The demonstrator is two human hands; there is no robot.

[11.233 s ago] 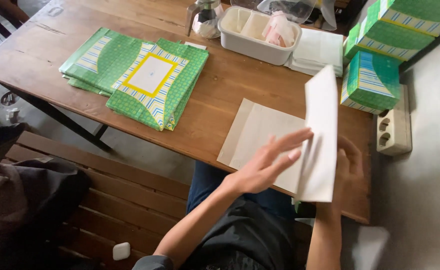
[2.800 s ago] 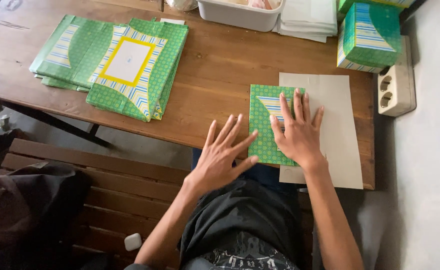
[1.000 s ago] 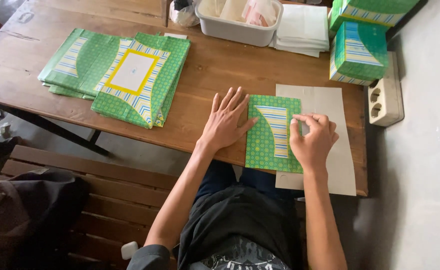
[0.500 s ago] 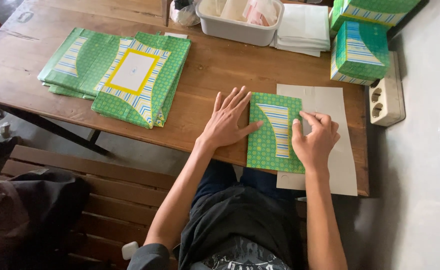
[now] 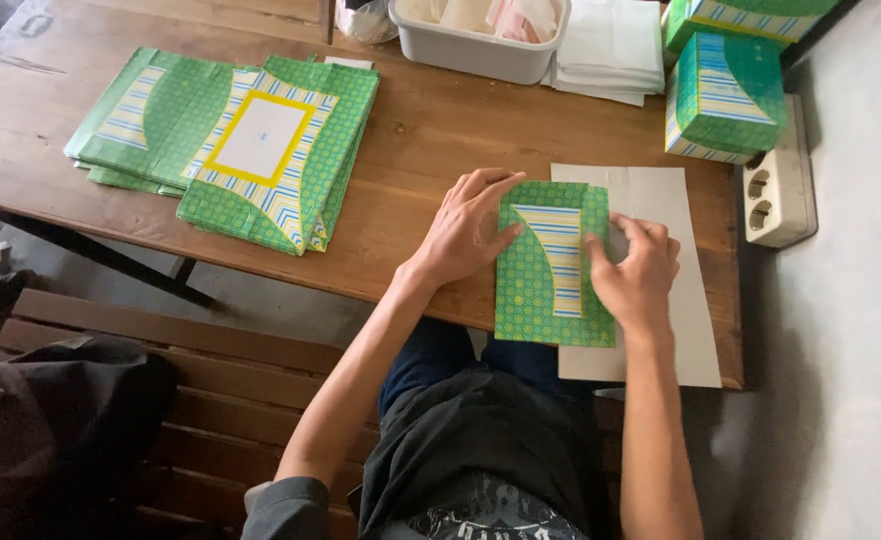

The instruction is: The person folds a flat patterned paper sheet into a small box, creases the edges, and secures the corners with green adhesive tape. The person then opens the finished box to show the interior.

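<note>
Tabletop (image 5: 430, 140): wooden, green stack at left.
Left hand (image 5: 465, 228): fingers flat, pinning wrapper (image 5: 550, 265).
Right hand (image 5: 635, 270): fingers curled, pressing fold.
Wrapper: likely light, creasable; grip edges.

i see a brown wooden bench (image 5: 430, 130) carrying a fanned stack of flat green patterned sheets (image 5: 230, 145) at the left, a grey tub (image 5: 480, 45) and white folded papers (image 5: 610, 50) at the far edge, green boxes (image 5: 725, 95) at the right, and a pale card sheet (image 5: 675, 300) under a folded green sheet (image 5: 550, 265) at the near edge.
</note>
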